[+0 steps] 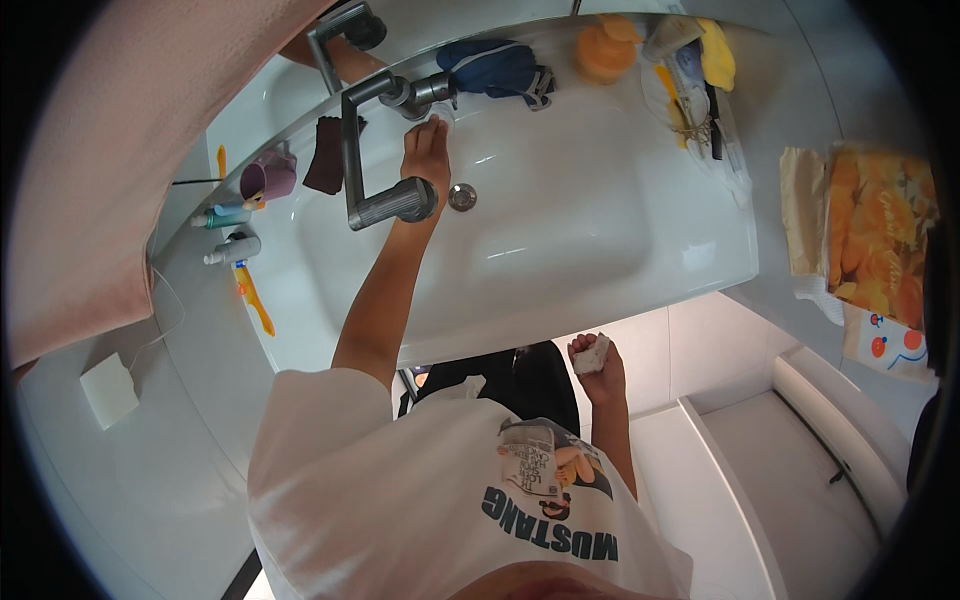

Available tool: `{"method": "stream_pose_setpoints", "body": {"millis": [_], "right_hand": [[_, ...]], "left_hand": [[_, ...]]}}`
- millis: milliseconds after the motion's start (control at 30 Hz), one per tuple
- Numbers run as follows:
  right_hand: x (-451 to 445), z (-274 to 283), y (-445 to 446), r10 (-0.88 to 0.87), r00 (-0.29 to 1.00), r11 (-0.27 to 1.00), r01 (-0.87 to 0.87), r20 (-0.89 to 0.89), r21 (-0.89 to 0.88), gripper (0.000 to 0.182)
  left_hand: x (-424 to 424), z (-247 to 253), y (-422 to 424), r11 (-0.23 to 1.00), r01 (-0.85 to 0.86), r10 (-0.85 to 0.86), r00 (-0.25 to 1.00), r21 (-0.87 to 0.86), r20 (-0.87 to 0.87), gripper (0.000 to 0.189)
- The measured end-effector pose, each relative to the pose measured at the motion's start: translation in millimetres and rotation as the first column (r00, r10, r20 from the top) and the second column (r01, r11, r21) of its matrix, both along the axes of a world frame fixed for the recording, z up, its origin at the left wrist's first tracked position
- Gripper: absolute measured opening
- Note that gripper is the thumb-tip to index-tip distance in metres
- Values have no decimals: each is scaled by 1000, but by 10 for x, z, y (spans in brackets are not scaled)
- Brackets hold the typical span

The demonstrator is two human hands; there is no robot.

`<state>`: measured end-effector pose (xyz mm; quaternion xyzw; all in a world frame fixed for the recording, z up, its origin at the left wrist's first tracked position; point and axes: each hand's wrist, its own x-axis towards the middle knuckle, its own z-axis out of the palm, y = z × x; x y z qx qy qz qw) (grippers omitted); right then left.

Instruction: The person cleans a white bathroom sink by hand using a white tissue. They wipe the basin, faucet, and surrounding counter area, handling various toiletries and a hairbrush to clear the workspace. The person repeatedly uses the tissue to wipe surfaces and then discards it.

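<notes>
My left hand [426,150] reaches across the white washbasin [570,172] to the base of the dark grey swivel-arm faucet [352,150]. Its fingertips are on a small white item [444,114], probably a tissue or cloth, mostly hidden by the fingers. The faucet's end passes over my left wrist. Just off the basin's front edge, my right hand [604,379] holds a crumpled whitish wad [592,356], likely tissue, in its curled fingers. Below the faucet end, the metal drain [462,197] shows in the basin.
On the back rim lie a blue cloth [491,67] and an orange bottle [604,51]. A tray of toiletries [686,97] stands at right. A dark cloth [326,155], purple cup [268,176], small bottles [234,249] and orange-handled brush [253,300] line the left rim. Bags [881,232] hang right.
</notes>
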<state>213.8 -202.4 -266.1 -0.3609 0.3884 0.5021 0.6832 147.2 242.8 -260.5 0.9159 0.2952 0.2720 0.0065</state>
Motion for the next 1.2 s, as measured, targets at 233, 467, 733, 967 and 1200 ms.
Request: {"method": "stream_pose_setpoints", "body": {"millis": [233, 467, 733, 967, 1200], "right_hand": [[27, 41, -250, -89, 996, 994, 88, 20, 73, 27], [14, 41, -348, -73, 997, 992, 75, -24, 102, 28], [24, 94, -275, 84, 994, 992, -90, 70, 87, 29], [45, 138, -478, 128, 989, 987, -134, 71, 85, 26], [98, 101, -681, 123, 986, 982, -138, 117, 132, 24]], "left_hand": [[-606, -198, 486, 983, -146, 142, 989, 113, 45, 30], [-282, -373, 366, 974, -226, 218, 957, 19, 190, 30], [-702, 72, -80, 916, -150, 179, 983, -372, 46, 17], [-2645, -287, -664, 844, -471, 314, 821, -255, -477, 22], [-3168, -540, -1117, 795, -442, 117, 784, -416, -610, 11]]}}
